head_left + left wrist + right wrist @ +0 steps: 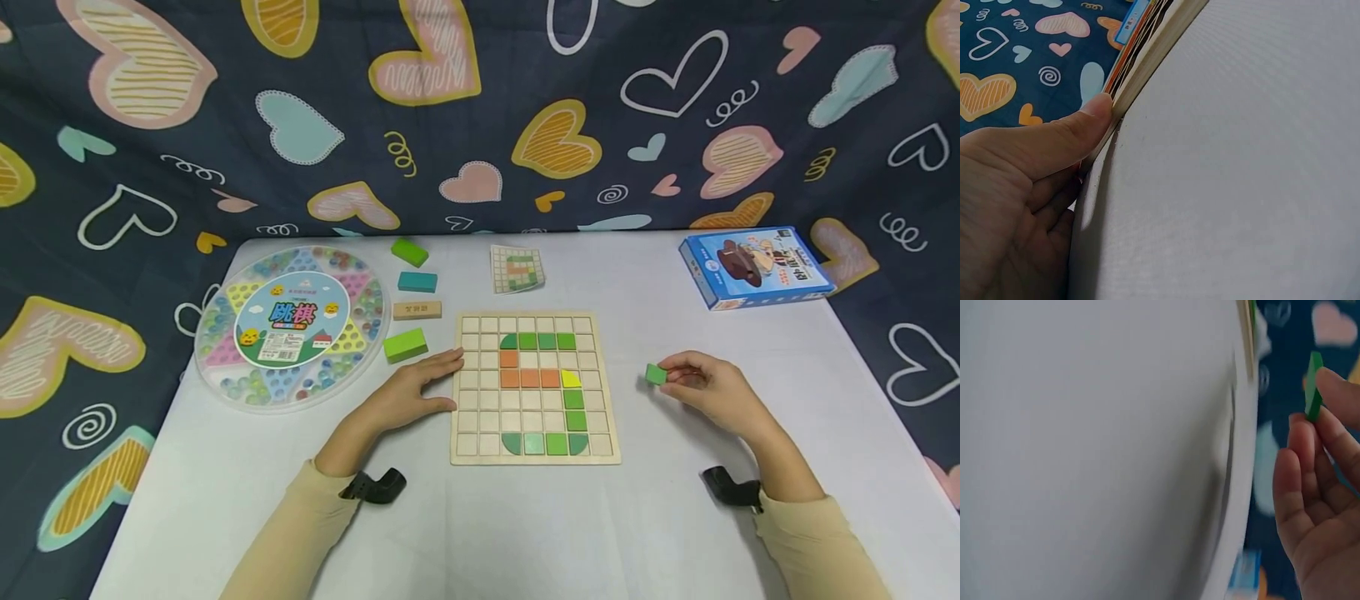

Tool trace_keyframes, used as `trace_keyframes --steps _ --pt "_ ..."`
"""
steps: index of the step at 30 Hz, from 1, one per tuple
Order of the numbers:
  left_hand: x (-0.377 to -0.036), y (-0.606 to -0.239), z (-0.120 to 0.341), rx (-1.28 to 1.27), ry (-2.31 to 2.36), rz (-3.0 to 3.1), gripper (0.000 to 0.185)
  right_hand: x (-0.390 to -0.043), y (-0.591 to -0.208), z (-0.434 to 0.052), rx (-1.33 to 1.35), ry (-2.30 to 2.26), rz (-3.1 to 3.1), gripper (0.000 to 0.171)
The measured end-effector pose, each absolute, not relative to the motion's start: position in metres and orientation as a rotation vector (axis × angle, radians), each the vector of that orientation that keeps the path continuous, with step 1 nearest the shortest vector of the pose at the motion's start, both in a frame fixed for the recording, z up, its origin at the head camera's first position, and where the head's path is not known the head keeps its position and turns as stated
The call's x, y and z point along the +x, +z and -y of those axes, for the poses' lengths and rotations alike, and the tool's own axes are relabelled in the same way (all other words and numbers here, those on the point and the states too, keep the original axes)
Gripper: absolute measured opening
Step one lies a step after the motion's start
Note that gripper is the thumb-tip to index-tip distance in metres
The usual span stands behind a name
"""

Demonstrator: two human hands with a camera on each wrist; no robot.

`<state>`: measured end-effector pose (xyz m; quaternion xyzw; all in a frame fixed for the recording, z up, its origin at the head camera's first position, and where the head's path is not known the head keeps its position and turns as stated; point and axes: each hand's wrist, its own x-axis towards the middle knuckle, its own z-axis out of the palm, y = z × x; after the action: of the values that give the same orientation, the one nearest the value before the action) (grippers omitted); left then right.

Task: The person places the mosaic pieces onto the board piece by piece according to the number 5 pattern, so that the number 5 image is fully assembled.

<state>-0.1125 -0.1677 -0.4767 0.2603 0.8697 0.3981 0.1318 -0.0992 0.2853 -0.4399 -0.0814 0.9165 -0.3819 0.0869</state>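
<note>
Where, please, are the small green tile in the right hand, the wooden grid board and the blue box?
small green square tile (656, 374), head view, its top face.
wooden grid board (480, 417), head view, bare left cells.
blue cardboard box (757, 265), head view, its printed lid.

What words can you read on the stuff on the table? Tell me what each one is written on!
"跳棋": big blue letters on the label of the round marble game box.
Smaller print on that label: too small to read.
Blue box: it bears print, too blurred to read.
Plain wooden block: dark marks on its side, too small to read.
Pattern card: only coloured squares, no words.
</note>
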Motion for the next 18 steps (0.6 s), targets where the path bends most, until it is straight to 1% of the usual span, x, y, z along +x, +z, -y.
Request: trace_keyframes --steps 9,13,18 --pt "-0.112 -0.476 0.166 0.754 1.163 -2.516 0.070 -0.086 -0.436 -0.224 -0.563 -1.222 -2.648 0.024" --pt "-0.112 -0.475 0.166 0.752 1.163 -2.517 0.069 -0.082 -0.433 -0.198 -0.726 -1.186 -2.622 0.025" --pt "-0.112 -0.475 0.166 0.752 1.154 -2.521 0.069 -0.079 -0.433 -0.168 -0.834 -1.091 -2.584 0.024"
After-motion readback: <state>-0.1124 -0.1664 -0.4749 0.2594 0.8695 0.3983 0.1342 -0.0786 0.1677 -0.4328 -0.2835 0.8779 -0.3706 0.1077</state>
